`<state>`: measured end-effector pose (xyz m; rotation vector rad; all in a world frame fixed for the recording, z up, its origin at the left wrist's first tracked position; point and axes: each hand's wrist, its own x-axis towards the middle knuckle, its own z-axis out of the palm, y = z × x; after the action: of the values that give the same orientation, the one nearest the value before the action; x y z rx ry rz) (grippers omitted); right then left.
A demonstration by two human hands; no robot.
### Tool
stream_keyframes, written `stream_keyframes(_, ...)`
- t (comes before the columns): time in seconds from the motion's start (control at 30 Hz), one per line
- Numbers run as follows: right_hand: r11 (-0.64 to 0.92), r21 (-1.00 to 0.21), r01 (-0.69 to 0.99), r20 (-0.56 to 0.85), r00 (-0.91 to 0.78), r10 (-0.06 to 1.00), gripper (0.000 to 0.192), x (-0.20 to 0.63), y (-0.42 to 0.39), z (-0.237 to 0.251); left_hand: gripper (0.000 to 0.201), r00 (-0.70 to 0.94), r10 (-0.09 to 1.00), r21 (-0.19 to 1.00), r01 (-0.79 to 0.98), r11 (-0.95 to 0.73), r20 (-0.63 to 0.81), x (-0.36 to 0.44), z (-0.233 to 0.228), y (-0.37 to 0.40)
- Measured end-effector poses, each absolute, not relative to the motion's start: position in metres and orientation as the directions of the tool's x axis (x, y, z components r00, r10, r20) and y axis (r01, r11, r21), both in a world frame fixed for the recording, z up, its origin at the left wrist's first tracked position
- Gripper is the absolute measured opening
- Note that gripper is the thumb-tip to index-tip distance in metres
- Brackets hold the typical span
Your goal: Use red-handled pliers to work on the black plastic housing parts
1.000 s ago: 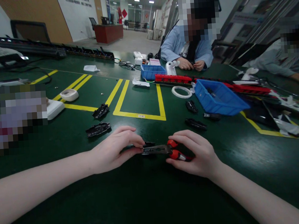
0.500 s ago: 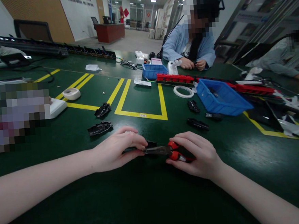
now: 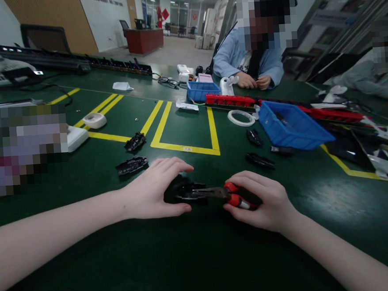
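- Left hand [image 3: 154,192] has opened up since a moment ago, fingers now cupped loosely over the black plastic part [image 3: 179,191] on the desk [image 3: 189,261].
- Right hand [image 3: 262,200] grips the red-handled pliers [image 3: 229,195], fingers wrapped tight, nose at the part.
- Blue bin [image 3: 292,127] sits well apart, beyond.

Both forearms are bare from the lower frame edges up to the wrists; no sleeve, cuff or glove shows on either. The left hand [image 3: 152,190] enters from the lower left of the frame, the right hand [image 3: 262,200] from the lower right. No watch, ring, strap or bracelet is visible on either wrist or on the fingers. Fingernails appear short and unpainted, as far as the picture resolves.
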<state>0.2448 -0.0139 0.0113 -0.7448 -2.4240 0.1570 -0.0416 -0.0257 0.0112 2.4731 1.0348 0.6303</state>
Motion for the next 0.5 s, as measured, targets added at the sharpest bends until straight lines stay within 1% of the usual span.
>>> stream_keyframes(0.07,0.834,-0.283,0.474,0.495,-0.672,0.550,0.030,0.2445,-0.0140,0.0113,0.060,0.658,0.730,0.525,0.561,-0.640,0.187,-0.0410,0.0111,-0.0235)
stream_keyframes(0.17,0.840,-0.273,0.469,0.493,-0.682,0.541,0.029,0.2441,-0.0135,0.0115,0.048,0.706,0.684,0.543,0.508,-0.669,0.182,-0.0418,0.0086,-0.0209)
stream_keyframes(0.3,0.847,-0.261,0.463,0.491,-0.692,0.529,0.029,0.2459,-0.0107,0.0108,0.039,0.728,0.638,0.532,0.447,-0.719,0.251,-0.0441,0.0051,-0.0203)
stream_keyframes(0.5,0.858,-0.256,0.445,0.473,-0.717,0.512,0.030,0.2472,-0.0083,0.0105,0.038,0.713,0.595,0.463,0.413,-0.784,0.372,-0.0454,0.0030,-0.0227)
